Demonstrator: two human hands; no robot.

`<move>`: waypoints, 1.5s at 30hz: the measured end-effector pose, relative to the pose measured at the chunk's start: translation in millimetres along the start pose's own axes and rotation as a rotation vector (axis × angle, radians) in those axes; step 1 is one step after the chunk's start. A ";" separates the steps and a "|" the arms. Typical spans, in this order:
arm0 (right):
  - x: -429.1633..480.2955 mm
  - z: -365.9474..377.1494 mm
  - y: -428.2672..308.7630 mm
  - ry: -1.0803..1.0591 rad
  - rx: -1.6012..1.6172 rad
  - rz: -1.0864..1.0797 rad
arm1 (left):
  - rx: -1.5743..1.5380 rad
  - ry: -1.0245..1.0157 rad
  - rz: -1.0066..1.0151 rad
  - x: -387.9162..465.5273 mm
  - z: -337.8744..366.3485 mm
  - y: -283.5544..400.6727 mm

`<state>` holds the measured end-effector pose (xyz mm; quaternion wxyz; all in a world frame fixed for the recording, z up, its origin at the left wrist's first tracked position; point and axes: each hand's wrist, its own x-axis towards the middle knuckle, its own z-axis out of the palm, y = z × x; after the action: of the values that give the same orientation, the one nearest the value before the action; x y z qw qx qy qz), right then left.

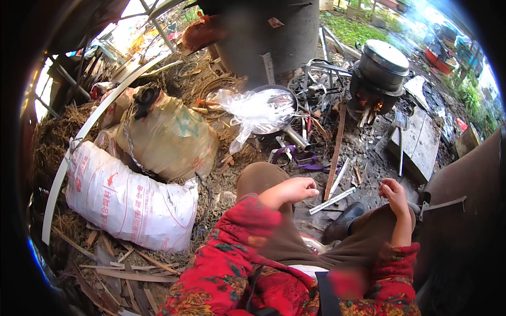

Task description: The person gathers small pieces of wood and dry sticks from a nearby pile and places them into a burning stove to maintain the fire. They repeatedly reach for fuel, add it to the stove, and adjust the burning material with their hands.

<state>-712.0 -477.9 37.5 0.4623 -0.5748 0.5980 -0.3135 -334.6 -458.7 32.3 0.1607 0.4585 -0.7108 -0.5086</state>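
Observation:
My left hand (294, 191) rests on or just above my left knee, its fingers curled; whether anything is inside them I cannot tell. My right hand (392, 191) is raised by my right knee, fingers bent and partly apart, holding nothing visible. Between the knees, on the dirt, lie a pale metal strip (333, 200) and a long rusty flat bar (337, 150). Farther off, a clear plastic bag (263, 108) lies over a frying pan whose metal handle (297, 138) points towards me. A lidded metal pot (382, 65) stands on a small stove (371, 94) with burning wood.
At left lie a white printed woven sack (132, 201) and a bulging yellowish sack (170, 138), with a curved white strip (95, 114) beside them. A large grey drum (272, 39) stands ahead. To the right are a wooden board (419, 142) and a small shovel (401, 134). Purple strap (312, 166) lies near my knees.

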 end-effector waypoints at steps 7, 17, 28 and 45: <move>-3.6 4.0 -20.0 -0.015 0.025 -0.050 | 0.003 -0.084 0.020 -18.1 -16.9 35.4; 29.9 38.9 -38.3 -0.198 -0.429 0.105 | 0.728 0.161 0.418 -43.4 -87.3 32.5; 53.9 86.5 -49.6 -0.879 -0.590 0.038 | 0.762 -0.024 0.390 -0.9 -119.3 51.3; 31.8 129.1 -41.2 0.060 1.067 1.080 | 1.063 -0.509 0.258 75.5 -93.7 74.6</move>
<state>-574.9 -494.6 20.1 0.7505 0.1083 0.5758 -0.3058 -345.7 -569.5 119.6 -0.2052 0.2499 -0.9337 -0.1539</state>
